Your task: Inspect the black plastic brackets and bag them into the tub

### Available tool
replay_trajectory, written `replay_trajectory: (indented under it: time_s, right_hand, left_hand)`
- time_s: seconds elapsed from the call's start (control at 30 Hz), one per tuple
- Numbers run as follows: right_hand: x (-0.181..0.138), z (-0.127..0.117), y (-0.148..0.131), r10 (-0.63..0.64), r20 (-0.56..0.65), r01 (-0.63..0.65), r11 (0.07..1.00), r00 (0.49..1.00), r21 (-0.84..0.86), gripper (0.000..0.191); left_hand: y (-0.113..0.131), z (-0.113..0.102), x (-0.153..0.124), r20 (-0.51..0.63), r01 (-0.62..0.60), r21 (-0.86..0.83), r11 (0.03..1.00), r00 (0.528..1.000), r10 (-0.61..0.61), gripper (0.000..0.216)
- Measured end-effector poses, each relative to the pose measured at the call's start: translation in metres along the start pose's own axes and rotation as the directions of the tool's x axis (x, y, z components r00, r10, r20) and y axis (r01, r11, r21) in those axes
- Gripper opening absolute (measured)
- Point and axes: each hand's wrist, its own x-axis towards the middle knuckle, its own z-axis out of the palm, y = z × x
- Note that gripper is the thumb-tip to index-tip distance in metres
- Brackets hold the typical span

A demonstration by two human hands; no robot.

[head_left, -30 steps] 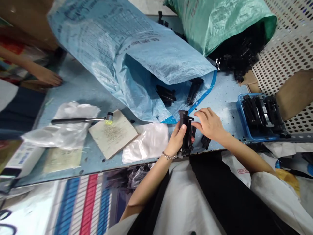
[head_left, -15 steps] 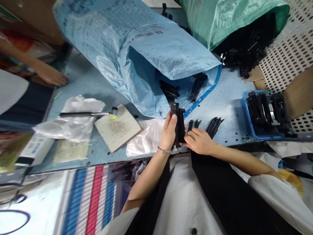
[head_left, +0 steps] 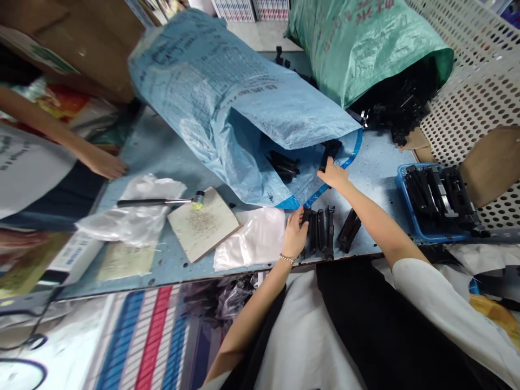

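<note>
My right hand [head_left: 333, 175] reaches to the mouth of the blue woven sack [head_left: 260, 103], its fingers closed round the near end of a black plastic part [head_left: 331, 149]. My left hand [head_left: 294, 235] lies on the table edge with its fingers stretched out, touching the left side of a row of black plastic parts [head_left: 320, 230]. Two more black parts [head_left: 349, 230] lie slanted to the right of that row. Inside the sack, other black parts [head_left: 284, 165] show in the opening. A clear plastic bag [head_left: 252, 238] lies flat left of my left hand.
A hammer [head_left: 162, 202] rests across plastic bags and a pale square board [head_left: 201, 227]. On the right stands a blue basket [head_left: 422, 230] of black parts. A green sack [head_left: 365, 49] spills black parts behind. A co-worker's hand [head_left: 103, 162] rests at the table's left.
The black part held in both hands is down in the row on the table. My right hand has moved forward to the sack and taken hold of another; my left hand has let go.
</note>
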Motion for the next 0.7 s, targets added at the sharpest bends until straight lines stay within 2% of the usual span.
replay_trajectory:
  time_s: [0.07, 0.13, 0.17, 0.23, 0.27, 0.3, 0.37, 0.43, 0.5, 0.53, 0.6, 0.7]
  right_hand:
    - [-0.011, 0.004, 0.006, -0.071, -0.022, 0.074, 0.973, 0.997, 0.22, 0.066]
    - [-0.043, 0.012, 0.011, -0.201, -0.067, 0.21, 0.879, 0.977, 0.429, 0.053]
    - [-0.065, 0.017, 0.013, -0.265, -0.076, 0.268, 0.836, 0.961, 0.479, 0.049]
    - [-0.11, 0.025, 0.015, -0.373, -0.075, 0.358, 0.789, 0.925, 0.5, 0.05]
    - [-0.13, 0.027, 0.016, -0.509, -0.077, 0.476, 0.728, 0.857, 0.494, 0.049]
    - [-0.147, 0.027, 0.017, -0.599, -0.076, 0.558, 0.681, 0.797, 0.474, 0.043]
    - [-0.164, 0.021, 0.019, -0.671, -0.149, 0.667, 0.635, 0.726, 0.39, 0.029]
    - [-0.162, 0.012, 0.023, -0.647, -0.311, 0.715, 0.662, 0.696, 0.224, 0.031]
    - [-0.15, 0.004, 0.027, -0.64, -0.458, 0.727, 0.686, 0.617, 0.02, 0.032]
    - [-0.142, 0.001, 0.03, -0.66, -0.493, 0.73, 0.68, 0.566, -0.072, 0.031]
    - [-0.129, -0.003, 0.034, -0.717, -0.499, 0.746, 0.638, 0.486, -0.19, 0.032]
    - [-0.12, -0.005, 0.035, -0.74, -0.499, 0.757, 0.613, 0.451, -0.226, 0.034]
  left_hand:
    - [0.009, -0.004, 0.0, 0.009, -0.021, -0.066, 0.998, 1.0, 0.022, 0.045]
    - [0.024, -0.009, 0.006, 0.017, 0.012, -0.248, 0.969, 1.0, -0.008, 0.045]
    - [0.034, -0.011, 0.011, 0.041, 0.057, -0.373, 0.926, 0.998, -0.045, 0.048]
    - [0.053, -0.011, 0.02, 0.143, 0.198, -0.592, 0.782, 0.98, -0.14, 0.056]
    - [0.063, -0.011, 0.024, 0.202, 0.269, -0.654, 0.707, 0.963, -0.18, 0.06]
    - [0.071, -0.009, 0.026, 0.252, 0.325, -0.683, 0.654, 0.945, -0.207, 0.062]
    - [0.082, -0.007, 0.024, 0.316, 0.386, -0.667, 0.638, 0.921, -0.227, 0.061]
    - [0.088, -0.005, 0.014, 0.383, 0.413, -0.607, 0.679, 0.901, -0.205, 0.054]
    - [0.091, -0.003, 0.002, 0.469, 0.45, -0.559, 0.696, 0.864, -0.182, 0.049]
    - [0.093, -0.002, -0.003, 0.505, 0.472, -0.547, 0.691, 0.845, -0.178, 0.048]
    - [0.096, -0.002, -0.01, 0.539, 0.499, -0.544, 0.675, 0.824, -0.175, 0.048]
    - [0.105, -0.005, -0.012, 0.562, 0.515, -0.532, 0.672, 0.808, -0.175, 0.05]
